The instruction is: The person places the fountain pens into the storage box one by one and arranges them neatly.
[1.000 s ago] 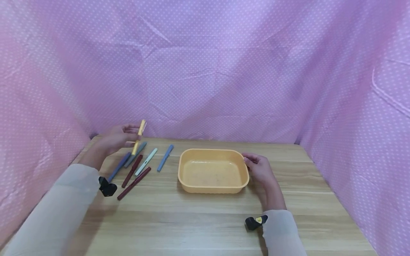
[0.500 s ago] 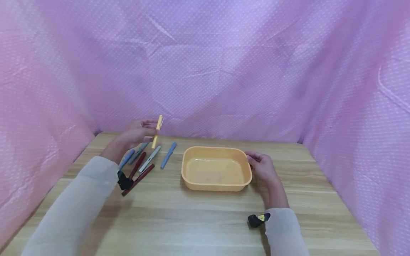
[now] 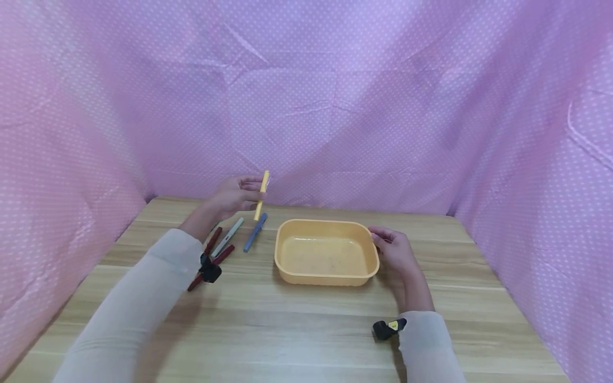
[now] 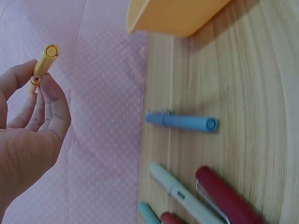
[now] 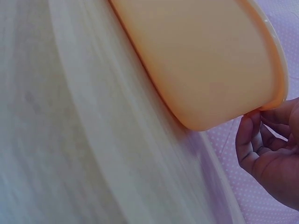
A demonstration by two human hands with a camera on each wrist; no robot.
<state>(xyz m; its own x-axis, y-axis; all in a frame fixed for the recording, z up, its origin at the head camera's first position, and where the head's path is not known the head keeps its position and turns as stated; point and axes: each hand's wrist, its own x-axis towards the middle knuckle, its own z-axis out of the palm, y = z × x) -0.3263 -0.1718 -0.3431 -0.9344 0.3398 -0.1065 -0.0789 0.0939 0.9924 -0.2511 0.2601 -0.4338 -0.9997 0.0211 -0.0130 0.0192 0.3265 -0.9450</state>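
Observation:
A yellow pen [image 3: 261, 194] is pinched between the thumb and fingers of my left hand [image 3: 233, 196], raised above the table's back part and left of the tub. In the left wrist view the yellow pen [image 4: 45, 61] points one end at the camera. My right hand [image 3: 395, 250] holds the right rim of a yellow plastic tub [image 3: 327, 280], which stands on the table with nothing seen inside. The right wrist view has thumb and fingers of the right hand [image 5: 273, 154] pinching the edge of the tub [image 5: 201, 60].
Below the left hand lie a blue pen [image 3: 255, 232], a pale green pen [image 3: 228, 237] and dark red pens [image 3: 223, 255], partly behind the left sleeve. A teal pen [image 4: 148, 213] shows in the left wrist view. Pink dotted cloth [image 3: 306, 106] hangs round the wooden table [image 3: 287, 330].
My left hand has carried the yellow pen to the right, away from above the other pens and closer to the tub. The right hand keeps its hold on the tub's rim.

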